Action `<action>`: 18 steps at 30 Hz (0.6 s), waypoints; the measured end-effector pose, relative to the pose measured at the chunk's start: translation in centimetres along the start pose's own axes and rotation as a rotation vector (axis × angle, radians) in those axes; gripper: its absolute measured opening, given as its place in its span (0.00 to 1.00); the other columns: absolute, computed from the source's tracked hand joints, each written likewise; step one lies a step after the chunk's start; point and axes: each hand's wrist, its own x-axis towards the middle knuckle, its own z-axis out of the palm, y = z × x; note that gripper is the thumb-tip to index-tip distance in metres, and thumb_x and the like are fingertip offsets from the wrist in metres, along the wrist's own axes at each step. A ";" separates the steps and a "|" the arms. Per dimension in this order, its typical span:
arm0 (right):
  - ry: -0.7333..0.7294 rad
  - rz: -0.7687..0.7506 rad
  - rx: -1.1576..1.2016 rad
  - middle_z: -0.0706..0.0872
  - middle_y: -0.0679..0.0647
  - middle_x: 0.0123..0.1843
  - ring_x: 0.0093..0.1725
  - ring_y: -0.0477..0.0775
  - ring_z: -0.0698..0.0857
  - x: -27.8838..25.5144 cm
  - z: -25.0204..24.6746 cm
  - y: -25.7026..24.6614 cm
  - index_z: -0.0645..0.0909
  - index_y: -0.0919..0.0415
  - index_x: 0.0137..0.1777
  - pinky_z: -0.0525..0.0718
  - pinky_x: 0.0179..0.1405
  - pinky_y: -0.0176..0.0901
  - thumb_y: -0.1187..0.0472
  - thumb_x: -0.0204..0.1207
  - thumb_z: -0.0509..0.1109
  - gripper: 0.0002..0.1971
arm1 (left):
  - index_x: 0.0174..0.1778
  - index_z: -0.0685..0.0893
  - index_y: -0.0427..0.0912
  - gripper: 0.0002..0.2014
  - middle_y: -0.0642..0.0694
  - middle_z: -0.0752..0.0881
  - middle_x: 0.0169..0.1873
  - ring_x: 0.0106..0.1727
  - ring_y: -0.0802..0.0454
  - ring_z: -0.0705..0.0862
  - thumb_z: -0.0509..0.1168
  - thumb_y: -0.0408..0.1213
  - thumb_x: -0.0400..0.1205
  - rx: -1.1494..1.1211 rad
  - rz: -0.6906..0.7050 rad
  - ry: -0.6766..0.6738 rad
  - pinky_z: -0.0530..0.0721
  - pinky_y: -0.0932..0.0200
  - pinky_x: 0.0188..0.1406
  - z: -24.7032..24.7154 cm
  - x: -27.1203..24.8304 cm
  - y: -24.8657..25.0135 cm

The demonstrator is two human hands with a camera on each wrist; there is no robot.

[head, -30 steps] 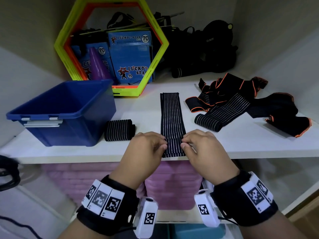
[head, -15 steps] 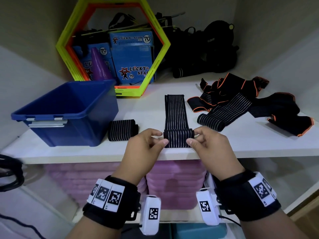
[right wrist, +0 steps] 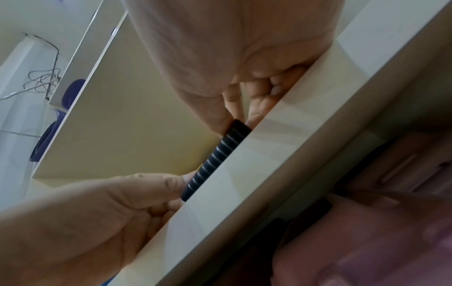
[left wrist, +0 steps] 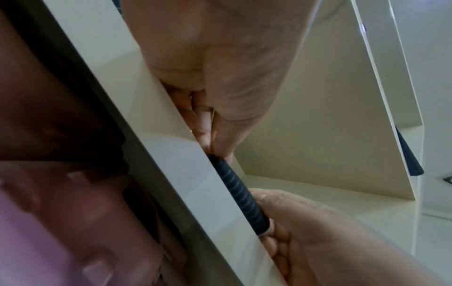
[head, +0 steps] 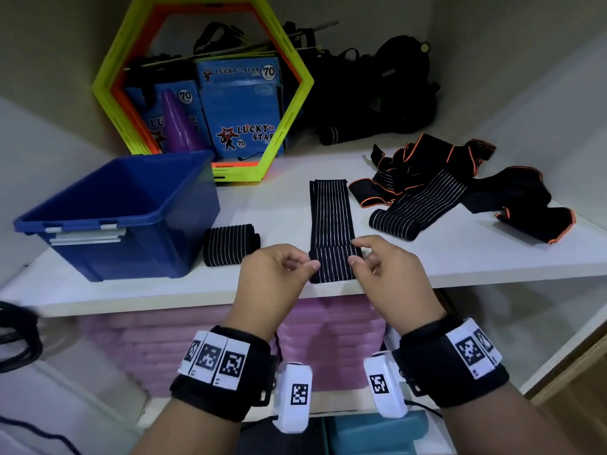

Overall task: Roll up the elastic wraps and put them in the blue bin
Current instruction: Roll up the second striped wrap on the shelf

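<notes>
Striped elastic wrap [head: 331, 224] lies at the shelf's near edge [head: 460, 274]; left hand [head: 276, 270] and right hand [head: 384, 267] pinch its roll, fatter than before.

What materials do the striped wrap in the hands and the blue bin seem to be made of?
The striped wrap looks like woven elastic fabric, matte black with thin pale lines; it rolls softly. The blue bin appears to be moulded plastic, smooth and slightly glossy.

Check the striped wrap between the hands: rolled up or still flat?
Partly rolled. The wrap's near end is a short roll pinched by the left hand and right hand; the rest lies flat on the shelf.
</notes>
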 end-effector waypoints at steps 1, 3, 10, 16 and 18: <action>0.016 -0.016 -0.028 0.84 0.49 0.36 0.38 0.51 0.83 -0.1 0.1 0.1 0.85 0.49 0.62 0.84 0.48 0.50 0.54 0.80 0.70 0.12 | 0.42 0.92 0.53 0.03 0.58 0.90 0.37 0.34 0.70 0.83 0.79 0.43 0.75 0.020 0.031 0.001 0.76 0.77 0.37 0.0 0.0 -0.1; 0.040 -0.039 -0.069 0.81 0.50 0.42 0.43 0.53 0.83 -0.1 0.5 0.4 0.87 0.50 0.62 0.84 0.51 0.53 0.54 0.80 0.71 0.12 | 0.48 0.93 0.52 0.07 0.60 0.89 0.47 0.40 0.74 0.81 0.79 0.41 0.76 0.035 0.112 -0.002 0.75 0.79 0.42 0.1 0.2 -0.5; -0.078 -0.083 -0.129 0.80 0.44 0.67 0.64 0.52 0.77 -0.4 0.2 0.9 0.84 0.51 0.69 0.77 0.68 0.52 0.38 0.75 0.71 0.26 | 0.56 0.93 0.47 0.16 0.55 0.90 0.60 0.61 0.72 0.80 0.75 0.52 0.78 0.149 0.318 -0.043 0.79 0.51 0.71 0.0 -0.4 -1.3; -0.186 -0.112 -0.096 0.82 0.42 0.66 0.59 0.44 0.77 0.2 -0.8 1.6 0.80 0.50 0.74 0.77 0.66 0.44 0.50 0.74 0.78 0.27 | 0.64 0.87 0.60 0.25 0.65 0.86 0.54 0.57 0.63 0.81 0.80 0.55 0.71 0.222 0.221 -0.141 0.81 0.64 0.60 -0.7 -0.4 -1.5; -0.153 -0.112 -0.064 0.83 0.43 0.57 0.49 0.42 0.77 0.2 -1.0 1.6 0.82 0.50 0.71 0.78 0.56 0.41 0.49 0.77 0.75 0.22 | 0.67 0.84 0.59 0.24 0.64 0.86 0.52 0.56 0.65 0.81 0.76 0.55 0.75 0.201 0.205 -0.134 0.77 0.71 0.56 -0.7 -0.5 -1.2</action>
